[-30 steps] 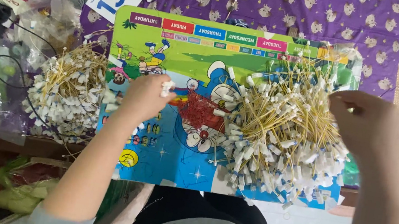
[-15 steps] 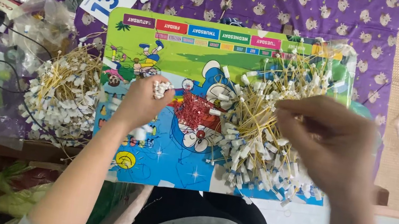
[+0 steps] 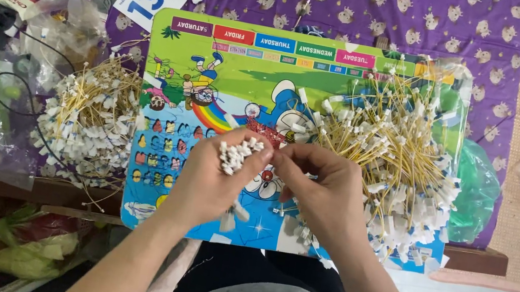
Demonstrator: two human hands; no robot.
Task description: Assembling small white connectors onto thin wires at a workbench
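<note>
gripping a bunch of white plugs (image 3: 235, 153) in a closed fist, the left hand (image 3: 210, 184) meets the right hand (image 3: 319, 192), whose fingertips pinch at the bunch's edge, over the board (image 3: 214, 81). one wire pile (image 3: 391, 148) lies just right, another pile (image 3: 90, 120) left.

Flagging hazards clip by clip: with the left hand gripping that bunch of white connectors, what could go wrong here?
1. The left hand pinches the bunch of white connectors loosely at the top; some could slip out.
2. The big pile of yellow wires lies beside the right hand; strands might snag and drag.
</note>
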